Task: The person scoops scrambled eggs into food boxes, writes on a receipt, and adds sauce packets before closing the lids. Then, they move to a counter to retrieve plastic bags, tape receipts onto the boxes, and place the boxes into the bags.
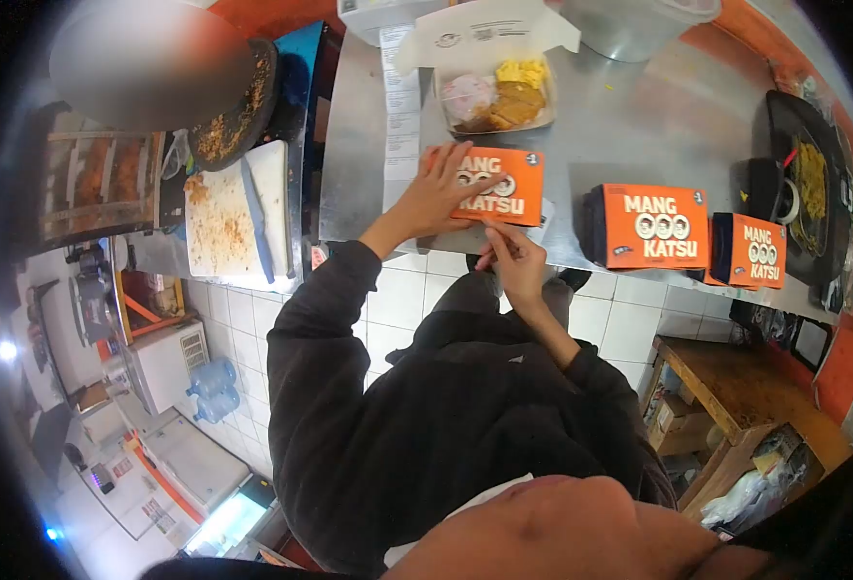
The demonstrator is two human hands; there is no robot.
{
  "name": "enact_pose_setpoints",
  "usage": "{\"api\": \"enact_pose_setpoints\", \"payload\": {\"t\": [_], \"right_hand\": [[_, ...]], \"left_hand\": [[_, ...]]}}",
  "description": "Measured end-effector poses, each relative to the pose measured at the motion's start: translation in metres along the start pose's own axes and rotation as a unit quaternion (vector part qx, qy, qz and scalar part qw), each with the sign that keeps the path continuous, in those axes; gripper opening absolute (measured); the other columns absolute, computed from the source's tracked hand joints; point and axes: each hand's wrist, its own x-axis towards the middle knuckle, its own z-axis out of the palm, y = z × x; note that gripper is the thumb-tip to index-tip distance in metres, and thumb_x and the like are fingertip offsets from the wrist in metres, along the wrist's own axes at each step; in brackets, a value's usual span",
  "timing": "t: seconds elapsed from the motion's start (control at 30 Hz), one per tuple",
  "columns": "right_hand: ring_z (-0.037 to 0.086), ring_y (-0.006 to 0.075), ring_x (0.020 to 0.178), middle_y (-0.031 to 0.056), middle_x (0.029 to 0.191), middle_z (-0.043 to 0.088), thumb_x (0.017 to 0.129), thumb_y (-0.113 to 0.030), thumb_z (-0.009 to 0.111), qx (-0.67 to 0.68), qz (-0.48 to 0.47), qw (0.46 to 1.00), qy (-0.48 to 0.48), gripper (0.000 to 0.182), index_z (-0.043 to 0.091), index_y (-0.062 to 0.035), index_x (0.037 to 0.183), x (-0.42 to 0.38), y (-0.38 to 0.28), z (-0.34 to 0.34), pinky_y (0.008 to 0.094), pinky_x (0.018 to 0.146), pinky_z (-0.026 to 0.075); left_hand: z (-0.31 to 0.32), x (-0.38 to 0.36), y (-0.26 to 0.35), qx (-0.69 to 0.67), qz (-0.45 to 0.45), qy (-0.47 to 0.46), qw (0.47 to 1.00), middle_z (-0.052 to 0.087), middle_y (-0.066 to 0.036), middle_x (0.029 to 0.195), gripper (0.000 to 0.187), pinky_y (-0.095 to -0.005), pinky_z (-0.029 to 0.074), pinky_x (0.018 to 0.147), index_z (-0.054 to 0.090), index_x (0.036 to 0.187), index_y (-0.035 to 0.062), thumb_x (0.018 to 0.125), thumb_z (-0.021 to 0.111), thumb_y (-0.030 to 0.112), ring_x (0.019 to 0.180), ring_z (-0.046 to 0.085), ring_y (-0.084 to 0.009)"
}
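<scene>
An orange takeaway box [521, 174] printed "MANG KATSU" lies closed near the front edge of the steel table. Across its lid my left hand [438, 193] rests flat, fingers spread. My right hand [517, 266] is at the box's front edge, fingers curled together in a pinch; what is between them, if anything, is hidden. Just behind stands an open takeaway box [544, 124] with its lid tipped back. Inside it are rice [468, 95], yellow egg-like pieces [521, 72] and a browned fried cutlet [516, 104].
More closed orange boxes [655, 227] stand to the right, some stacked [757, 251]. A black pan [813, 193] holds yellow food beyond them. At left are a white cutting board [219, 227], a knife [256, 220] and a long paper receipt [401, 106]. A clear tub [630, 29] is behind.
</scene>
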Motion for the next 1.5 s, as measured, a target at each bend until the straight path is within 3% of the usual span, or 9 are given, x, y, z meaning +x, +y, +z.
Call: {"api": "enact_pose_setpoints", "payload": {"t": [0.23,0.33,0.5,0.57,0.73,0.83,1.2,1.4,1.5], "right_hand": [[0.059,0.0097,0.053,0.0087,0.07,0.065,0.087,-0.003,0.059,-0.004,-0.096,0.988,0.118,0.03,0.058,-0.0019,0.116,0.029,0.048,0.022,0.0225,0.045,0.047],[0.063,0.0135,0.057,0.0088,0.076,0.068,0.08,-0.003,0.065,-0.352,-0.504,0.785,0.068,0.036,0.059,-0.0032,0.116,0.052,0.053,0.001,0.0253,0.052,0.051],[0.059,0.0141,0.051,0.0069,0.063,0.062,0.077,-0.009,0.069,-0.476,-0.256,0.841,0.036,0.05,0.055,-0.0162,0.125,0.028,0.02,-0.002,0.0304,0.052,0.047],[0.054,0.0127,0.046,0.0061,0.057,0.058,0.077,-0.012,0.071,-0.419,-0.019,0.907,0.037,0.054,0.052,-0.0191,0.128,0.024,-0.027,0.008,0.0281,0.047,0.042],[0.054,0.0135,0.049,0.0098,0.063,0.061,0.086,-0.015,0.061,-0.312,-0.1,0.933,0.151,0.04,0.052,-0.0087,0.124,0.08,-0.105,-0.014,0.0271,0.05,0.044],[0.06,0.031,0.065,0.0169,0.071,0.063,0.089,-0.026,0.052,-0.539,-0.225,0.775,0.243,0.034,0.058,-0.0012,0.112,0.165,-0.084,-0.054,0.0395,0.065,0.047],[0.056,0.0433,0.074,0.0259,0.077,0.057,0.088,-0.017,0.048,-0.508,-0.147,0.827,0.193,0.028,0.057,0.0048,0.073,0.117,-0.113,-0.021,0.0475,0.065,0.043],[0.052,0.0285,0.049,0.0195,0.058,0.049,0.091,-0.019,0.049,-0.506,-0.207,0.816,0.189,0.033,0.05,0.0063,0.07,0.044,-0.08,-0.026,0.0367,0.048,0.04],[0.051,0.02,0.042,0.0154,0.059,0.052,0.092,-0.023,0.05,-0.363,-0.085,0.913,0.165,0.031,0.051,0.0056,0.081,0.029,-0.057,-0.028,0.0311,0.043,0.039]], "left_hand": [[0.003,0.0,-0.007,-0.021,0.013,-0.003,1.0,0.024,-0.024,0.137,0.081,-0.0544,0.017,0.104,0.03,0.139,0.0384,0.069,0.07,0.045,0.125,0.026,-0.0436],[0.006,0.0,-0.008,-0.007,0.016,0.001,1.0,0.024,-0.024,0.137,0.084,-0.0543,0.016,0.104,0.03,0.14,0.0361,0.067,0.072,0.045,0.125,0.025,-0.0427],[0.006,-0.002,-0.01,-0.055,0.016,0.018,0.998,0.024,-0.024,0.137,0.093,-0.0542,0.016,0.103,0.023,0.143,0.024,0.067,0.072,0.046,0.126,0.024,-0.0421],[0.002,-0.002,-0.012,-0.066,0.013,0.006,0.998,0.024,-0.023,0.137,0.096,-0.054,0.016,0.103,0.021,0.144,0.0191,0.068,0.071,0.047,0.125,0.024,-0.0421],[0.017,0.025,-0.044,-0.269,-0.213,0.223,0.912,0.03,-0.024,0.131,0.085,-0.0492,0.026,0.098,0.017,0.142,0.0025,0.08,0.063,0.037,0.118,0.034,-0.0376],[0.016,0.053,-0.065,-0.457,-0.35,0.228,0.785,0.043,-0.028,0.117,0.059,-0.0451,0.038,0.087,0.033,0.13,-0.0061,0.086,0.054,0.027,0.106,0.046,-0.0385],[-0.042,0.046,-0.065,-0.316,-0.251,0.21,0.89,0.053,-0.029,0.091,0.022,-0.0504,0.04,0.078,0.05,0.091,-0.0093,0.086,0.04,0.009,0.086,0.051,-0.0466],[-0.025,-0.034,-0.019,-0.252,-0.2,0.167,0.932,0.052,-0.03,0.091,0.023,-0.0491,0.041,0.076,0.049,0.092,-0.0086,0.088,0.04,0.012,0.085,0.05,-0.0471],[0.023,-0.049,-0.02,-0.324,-0.294,0.075,0.896,0.049,-0.032,0.109,0.037,-0.0462,0.039,0.087,0.045,0.112,-0.0101,0.091,0.043,0.019,0.102,0.048,-0.0454]]}}
